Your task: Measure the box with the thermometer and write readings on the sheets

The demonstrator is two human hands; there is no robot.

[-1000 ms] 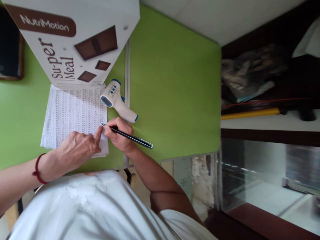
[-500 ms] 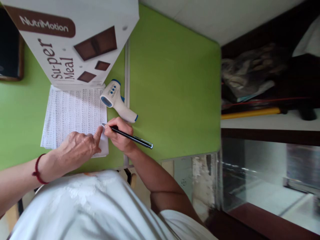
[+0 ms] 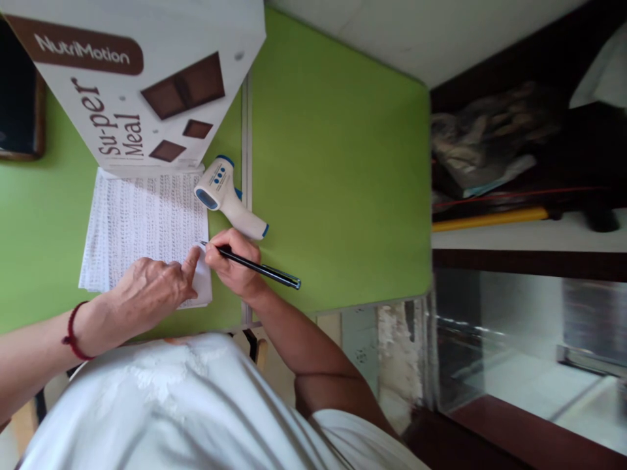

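Observation:
My right hand (image 3: 234, 261) is closed around a black pen (image 3: 262, 268), its tip at the right edge of a sheet covered in rows of handwriting. Beneath that lie several stacked sheets of paper (image 3: 147, 222), fanned out a little at the left. My left hand (image 3: 154, 286) rests flat across the lower part of the top sheet, holding nothing. Its index finger is stretched out close to the pen tip; some of its other fingers are hidden. Just above my right hand lies a white and blue infrared thermometer (image 3: 230, 199), its handle end close to my knuckles.
A white NutriMotion box (image 3: 161, 85) stands at the paper's top edge and shades it. At the far left is a dark, brown-edged device (image 3: 22, 98). The green table (image 3: 337, 163) extends right to a shelf (image 3: 529, 232) holding plastic bags and a yellow rod (image 3: 490, 219).
The view has shifted very slightly, so the box and thermometer appear a little further left. Both hands and the pen keep nearly the same place on the paper.

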